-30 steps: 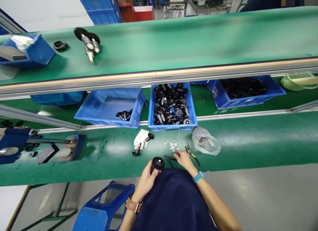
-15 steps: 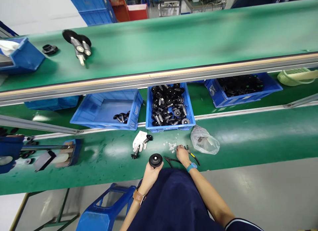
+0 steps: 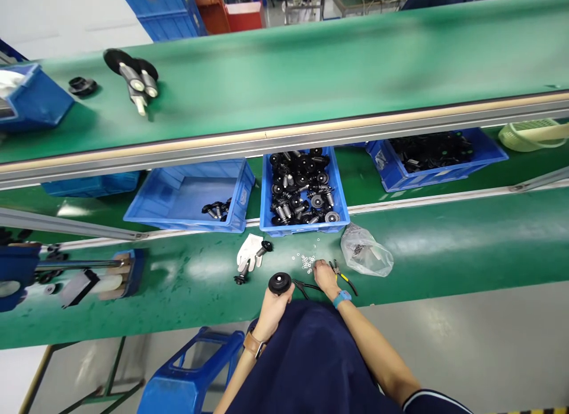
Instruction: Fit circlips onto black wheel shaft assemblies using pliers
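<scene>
Both bare forearms reach forward from the lower part of the view. The left forearm (image 3: 237, 372) slants up and to the right, a brown strap (image 3: 254, 345) around its wrist; the left hand (image 3: 273, 307) is raised in a closed grip, with its fingers (image 3: 290, 292) curled. The right forearm (image 3: 377, 350) angles up and to the left from a dark sleeve (image 3: 435, 402), with a blue band (image 3: 341, 298) at the wrist. The right hand (image 3: 326, 276) is lowered, back upward, fingers bent and pointing forward-left.
</scene>
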